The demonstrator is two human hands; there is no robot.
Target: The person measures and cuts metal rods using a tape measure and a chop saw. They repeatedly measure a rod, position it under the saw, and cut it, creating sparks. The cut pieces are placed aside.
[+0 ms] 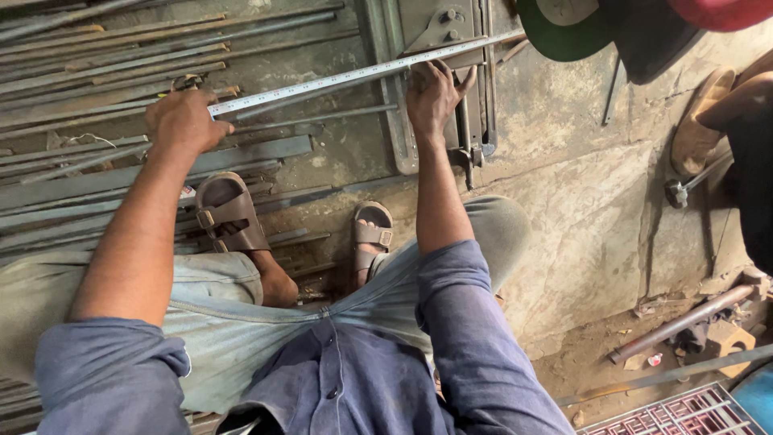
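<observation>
While the left hand [183,121] clenched over the case end of the tape measure [354,76], the right hand [435,93] pinned the blade flat against the grey metal frame [400,105], fingers spread over its edge. The tape itself ran taut as a pale strip from the left fist, up across the frame, and past it toward the frame's far corner. Its likeliest failure seemed a slip: should the right palm have lifted, the blade could have sprung back toward the left fist and lost the reading, and its thin edge might have nicked a finger. Just beside the frame, on the left-hand side, lay a loose spread of steel bars [121,64], and the person's sandalled feet [233,213] stood on or against several of them; a bar rolling underfoot looked capable of upsetting the crouch. Room to move appeared tight on that side. Beyond the frame's other side the bare concrete floor [580,225] lay more open, though a rusty pipe [680,322] and a hammer-like tool [684,189] bounded it well apart from the frame, and another person's dark shape crowded the far edge.
</observation>
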